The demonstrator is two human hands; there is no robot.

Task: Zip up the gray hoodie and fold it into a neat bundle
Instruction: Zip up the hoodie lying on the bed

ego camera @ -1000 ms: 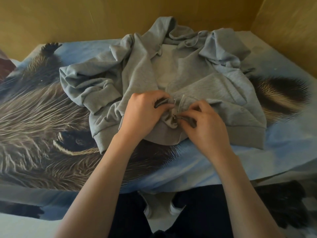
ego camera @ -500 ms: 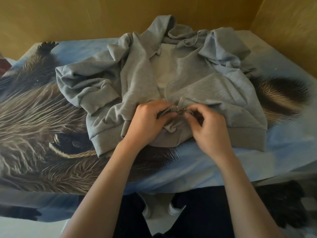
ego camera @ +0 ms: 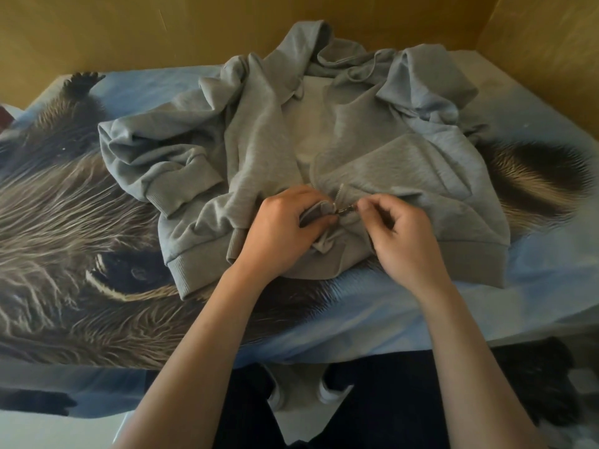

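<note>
A gray hoodie [ego camera: 372,150] lies on a bed, on a blue sheet [ego camera: 486,306] that has a big furry animal printed on it. The hoodie is front side up and all crumpled. Its hood is at the far end, near the yellow wall [ego camera: 162,30]. Its bottom band is at the near end, close to the person. One sleeve [ego camera: 155,160] is bunched up on the left side, with its cuff folded over. The front of the hoodie is open, and the pale inside shows in the middle.

Both hands are down at the bottom of the opening, close together but not touching. The left hand [ego camera: 278,231] has its fingers curled around a bit of the gray cloth at the left edge of the opening. The right hand [ego camera: 402,234] pinches the small metal zipper pull [ego camera: 346,209] between thumb and finger. The pull sits right between the two hands. A short row of zipper teeth [ego camera: 341,191] stands up just above it. The cloth is bunched and wrinkled under the hands.

Both bare arms reach out over the near edge of the bed. Dark pants [ego camera: 372,400] show at the bottom.
</note>
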